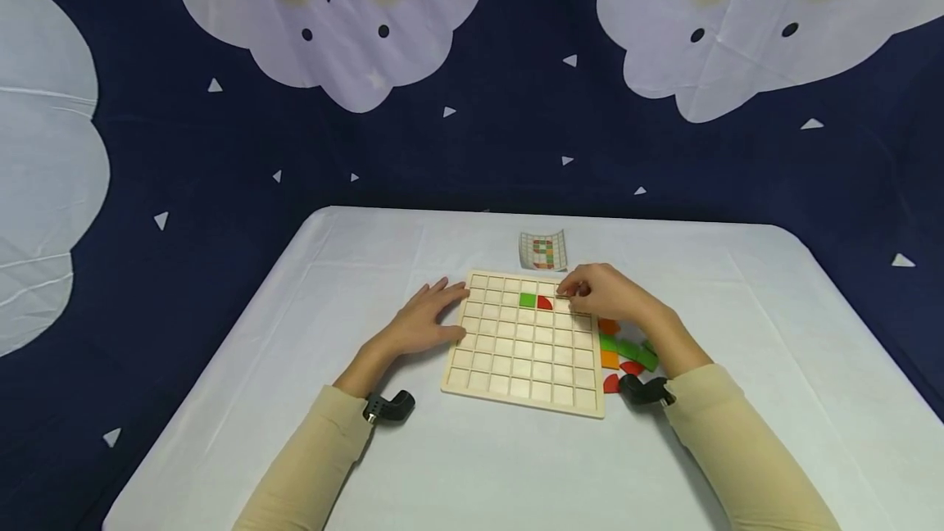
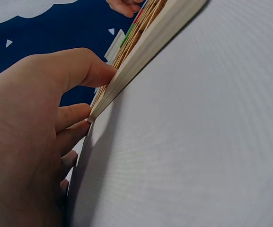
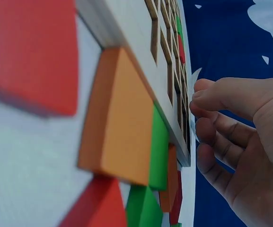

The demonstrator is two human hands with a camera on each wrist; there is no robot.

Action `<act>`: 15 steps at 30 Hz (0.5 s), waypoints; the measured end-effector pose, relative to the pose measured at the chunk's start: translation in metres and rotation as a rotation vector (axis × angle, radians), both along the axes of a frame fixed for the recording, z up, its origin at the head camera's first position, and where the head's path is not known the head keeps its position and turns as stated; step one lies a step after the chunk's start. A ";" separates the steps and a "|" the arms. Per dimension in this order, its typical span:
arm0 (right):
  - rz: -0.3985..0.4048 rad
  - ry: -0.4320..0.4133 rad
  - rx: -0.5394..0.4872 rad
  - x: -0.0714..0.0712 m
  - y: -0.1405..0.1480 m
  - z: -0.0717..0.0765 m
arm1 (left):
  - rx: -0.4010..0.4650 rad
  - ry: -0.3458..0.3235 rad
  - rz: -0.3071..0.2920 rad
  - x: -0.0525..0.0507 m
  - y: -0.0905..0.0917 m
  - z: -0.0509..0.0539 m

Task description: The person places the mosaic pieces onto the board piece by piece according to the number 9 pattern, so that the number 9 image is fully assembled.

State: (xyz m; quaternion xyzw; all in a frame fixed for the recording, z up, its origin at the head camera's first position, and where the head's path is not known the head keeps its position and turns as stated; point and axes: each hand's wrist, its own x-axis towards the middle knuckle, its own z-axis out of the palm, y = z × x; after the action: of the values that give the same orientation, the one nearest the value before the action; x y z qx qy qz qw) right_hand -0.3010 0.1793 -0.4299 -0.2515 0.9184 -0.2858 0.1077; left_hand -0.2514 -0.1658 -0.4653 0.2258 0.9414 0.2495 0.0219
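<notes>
A pale wooden grid board [image 1: 501, 346] lies on the white table. My left hand [image 1: 422, 321] rests against its left edge, fingers spread; in the left wrist view the thumb and fingertips [image 2: 103, 74] touch the rim. Over the board's upper right, my right hand [image 1: 606, 295] has curled fingers, with thumb and forefinger close together. No piece shows between them, though the fingertips partly hide the spot. A green square [image 1: 527, 300] and a red quarter-round piece [image 1: 544, 302] sit side by side in cells near the top, just left of the right hand's fingertips.
Loose pieces lie along the board's right side: an orange square [image 1: 610, 360], green pieces [image 1: 628, 349] and red quarter-rounds [image 1: 611, 383], several in all. Behind the board's far edge is a curled pattern card [image 1: 542, 251]. A dark blue cloud-print cloth [image 1: 516, 138] hangs beyond the table.
</notes>
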 end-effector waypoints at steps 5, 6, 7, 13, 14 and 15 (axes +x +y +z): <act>0.000 -0.005 -0.003 -0.001 0.006 0.001 | 0.000 -0.004 0.003 0.000 0.000 0.000; -0.004 -0.008 -0.002 -0.001 0.007 0.001 | 0.000 -0.005 0.004 0.000 0.000 0.000; -0.007 -0.011 -0.002 -0.001 0.008 0.001 | -0.003 -0.006 0.007 0.000 0.000 0.000; -0.003 -0.034 -0.015 -0.001 0.016 0.005 | -0.004 -0.009 0.004 -0.001 0.001 -0.001; 0.000 -0.035 -0.014 -0.002 0.017 0.006 | -0.005 -0.010 0.004 -0.002 0.001 -0.001; 0.003 -0.033 -0.010 -0.002 0.018 0.006 | -0.007 -0.013 0.005 -0.002 0.001 -0.001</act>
State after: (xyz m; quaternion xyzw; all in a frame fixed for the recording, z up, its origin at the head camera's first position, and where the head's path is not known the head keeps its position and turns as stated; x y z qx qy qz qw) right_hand -0.3025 0.1975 -0.4235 -0.2488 0.9146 -0.2943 0.1220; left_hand -0.2531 -0.1652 -0.4667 0.2219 0.9426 0.2479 0.0280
